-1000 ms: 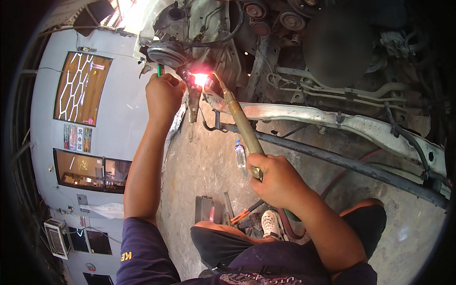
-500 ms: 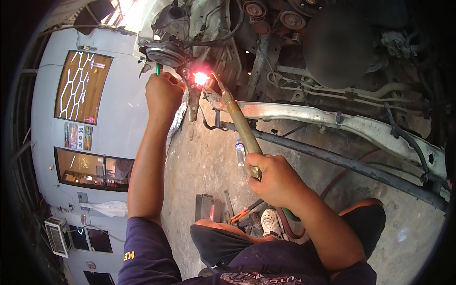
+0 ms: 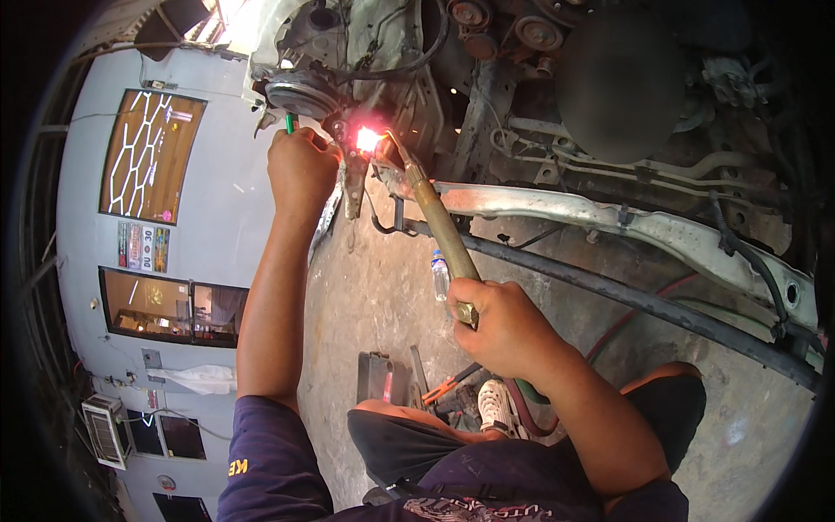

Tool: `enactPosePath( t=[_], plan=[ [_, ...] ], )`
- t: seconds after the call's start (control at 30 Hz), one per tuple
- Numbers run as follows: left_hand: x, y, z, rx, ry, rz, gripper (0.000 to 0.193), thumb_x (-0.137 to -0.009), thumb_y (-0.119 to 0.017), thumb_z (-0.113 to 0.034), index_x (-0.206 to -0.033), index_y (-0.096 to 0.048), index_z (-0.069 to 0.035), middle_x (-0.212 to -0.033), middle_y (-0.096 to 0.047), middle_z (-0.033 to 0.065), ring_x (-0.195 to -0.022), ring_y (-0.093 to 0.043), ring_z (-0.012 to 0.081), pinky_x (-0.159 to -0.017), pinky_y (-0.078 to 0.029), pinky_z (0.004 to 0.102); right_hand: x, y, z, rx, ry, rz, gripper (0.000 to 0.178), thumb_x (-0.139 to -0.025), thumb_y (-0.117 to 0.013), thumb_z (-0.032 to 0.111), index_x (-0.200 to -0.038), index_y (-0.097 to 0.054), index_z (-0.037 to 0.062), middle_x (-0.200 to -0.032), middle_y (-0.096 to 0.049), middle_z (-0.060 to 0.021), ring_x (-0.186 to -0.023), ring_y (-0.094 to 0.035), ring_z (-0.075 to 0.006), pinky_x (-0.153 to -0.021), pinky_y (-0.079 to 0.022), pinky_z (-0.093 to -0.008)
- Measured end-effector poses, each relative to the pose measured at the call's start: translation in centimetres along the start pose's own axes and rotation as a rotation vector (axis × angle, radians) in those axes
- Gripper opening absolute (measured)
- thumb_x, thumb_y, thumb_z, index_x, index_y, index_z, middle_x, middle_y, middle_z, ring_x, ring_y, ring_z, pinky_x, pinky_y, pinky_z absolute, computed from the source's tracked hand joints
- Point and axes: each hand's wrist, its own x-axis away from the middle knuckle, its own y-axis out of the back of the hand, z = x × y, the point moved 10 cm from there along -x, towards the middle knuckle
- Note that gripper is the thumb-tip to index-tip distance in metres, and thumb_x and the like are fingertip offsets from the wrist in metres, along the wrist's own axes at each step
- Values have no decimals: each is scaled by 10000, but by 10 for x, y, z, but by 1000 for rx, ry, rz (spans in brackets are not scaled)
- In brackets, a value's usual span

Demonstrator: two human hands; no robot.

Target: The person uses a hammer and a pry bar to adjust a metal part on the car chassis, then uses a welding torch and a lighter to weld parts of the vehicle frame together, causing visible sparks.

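My right hand (image 3: 509,335) is wrapped around the lower end of a brass gas torch (image 3: 445,233), which slants up and to the left. Its bent tip reaches a bright white-pink glow (image 3: 369,139) on the car's metal frame. Left of that glow, my left hand (image 3: 302,174) is closed around a tool with a green handle (image 3: 291,123); the end sticks out above the fist, and the rest is hidden or lost in glare. A perforated metal bracket (image 3: 355,193) hangs just below the glow. Above my left hand sits a round dark car horn-like disc (image 3: 302,94).
A pale metal crossmember (image 3: 557,205) and a dark bar (image 3: 600,283) run to the right. Pulleys (image 3: 539,33) show above. On the concrete floor are a water bottle (image 3: 440,277), an orange-handled tool (image 3: 448,387), a grey case (image 3: 374,380) and a red hose (image 3: 639,313).
Both hands keep their grips and nearly the same places. The torch tip stays at the glowing spot, with only a slight shift of the view.
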Motion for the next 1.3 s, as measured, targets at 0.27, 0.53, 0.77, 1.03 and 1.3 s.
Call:
enactPosePath(
  t=[0.27, 0.53, 0.77, 1.03, 1.3],
  plan=[
    [3, 4, 0, -1, -12, -50, 177, -768, -812, -170, -832, -764, -12, -919, -690, 205, -815, -694, 362, -795, -566, 462, 1, -1, 3, -1, -14, 22, 131, -840, -686, 61, -928, -592, 38, -769, -681, -225, -755, -704, -435, -688, -535, -507],
    [2, -1, 3, -2, -12, -62, 188, -771, -809, -171, -839, -757, -2, -924, -685, 213, -815, -693, 368, -792, -566, 460, 1, -1, 3, -12, -27, 24, 129, -841, -685, 58, -932, -597, 36, -756, -678, -222, -742, -705, -430, -680, -532, -501],
    [7, 1, -2, -6, -18, -47, 189, -773, -816, -170, -845, -755, -6, -943, -682, 208, -820, -692, 367, -788, -564, 462, 0, -2, -1, -1, -27, 19, 141, -840, -691, 55, -945, -598, 35, -768, -682, -225, -739, -705, -424, -679, -531, -499],
    [5, -1, -3, -16, -42, -61, 194, -771, -836, -161, -856, -753, -7, -939, -676, 197, -820, -693, 355, -779, -565, 464, 1, -3, 1, -5, -26, 23, 135, -852, -690, 54, -951, -601, 35, -762, -679, -217, -734, -706, -420, -677, -534, -490],
    [8, -2, -4, -42, -52, -73, 194, -775, -836, -156, -862, -752, -4, -936, -676, 189, -810, -691, 356, -767, -567, 461, 1, -2, 1, 0, -38, 18, 125, -853, -683, 40, -948, -600, 38, -759, -679, -213, -724, -709, -410, -663, -534, -483]
  ],
)
